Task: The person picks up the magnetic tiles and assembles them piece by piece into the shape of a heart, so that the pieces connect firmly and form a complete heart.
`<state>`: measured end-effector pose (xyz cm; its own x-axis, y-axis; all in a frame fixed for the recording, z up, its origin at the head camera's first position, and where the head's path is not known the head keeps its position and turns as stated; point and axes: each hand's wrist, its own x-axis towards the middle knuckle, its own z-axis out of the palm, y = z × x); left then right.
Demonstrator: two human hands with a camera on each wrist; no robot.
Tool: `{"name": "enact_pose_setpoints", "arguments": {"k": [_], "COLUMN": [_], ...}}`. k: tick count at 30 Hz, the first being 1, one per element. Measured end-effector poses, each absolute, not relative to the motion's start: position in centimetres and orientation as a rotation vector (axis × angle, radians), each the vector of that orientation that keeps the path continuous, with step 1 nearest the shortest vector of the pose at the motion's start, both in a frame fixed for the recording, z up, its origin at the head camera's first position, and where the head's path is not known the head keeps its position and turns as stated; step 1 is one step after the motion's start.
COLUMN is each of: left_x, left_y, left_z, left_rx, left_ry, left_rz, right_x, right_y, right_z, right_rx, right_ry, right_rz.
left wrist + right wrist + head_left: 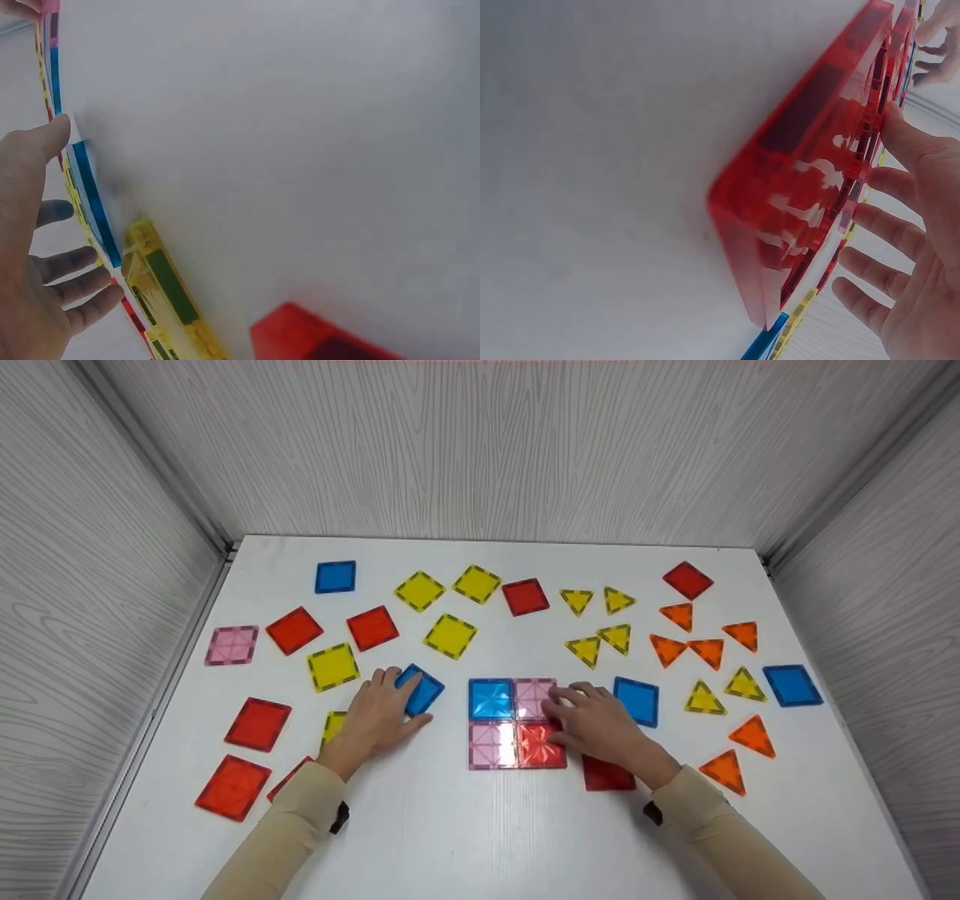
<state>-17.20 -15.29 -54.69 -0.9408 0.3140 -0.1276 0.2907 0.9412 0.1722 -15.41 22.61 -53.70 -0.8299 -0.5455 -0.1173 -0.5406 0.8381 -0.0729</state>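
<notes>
My left hand [375,718] lies over a loose blue square tile [426,694], with its fingertips at the tile's far part and the thumb near its lower corner. In the left wrist view, the fingers look loosely spread beside the blue tile's edge [96,199]. To the right sits a flat block of joined tiles: a blue one [491,700], a pink one [534,697], another pink one [491,744] and a red one [538,746]. My right hand [604,729] has its fingertips at the block's right edge. Partly beneath that hand lies a dark red square [609,776].
Yellow squares [450,636] and red squares [258,724] lie spread across the left and back. Yellow triangles [577,600] and orange triangles [724,772] lie to the right, with blue squares [636,701] among them. Grey panels [480,450] stand around the white table [465,847].
</notes>
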Motion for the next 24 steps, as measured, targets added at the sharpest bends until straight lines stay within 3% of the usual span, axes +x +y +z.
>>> {"name": "enact_pose_setpoints", "arguments": {"k": [12,24], "left_x": [-17.8,-18.7], "left_y": [-14.3,-10.1], "left_z": [-54.9,-54.2], "left_rx": [0.392,0.455], "left_ry": [2.973,2.892], "left_rz": [0.403,0.705], "right_x": [-15.5,-16.6], "right_y": [22.6,22.3], "right_z": [-53.7,-53.5], "right_rx": [-0.858,-0.957], "right_ry": [2.882,2.994], "right_rz": [-0.073,-0.219]}}
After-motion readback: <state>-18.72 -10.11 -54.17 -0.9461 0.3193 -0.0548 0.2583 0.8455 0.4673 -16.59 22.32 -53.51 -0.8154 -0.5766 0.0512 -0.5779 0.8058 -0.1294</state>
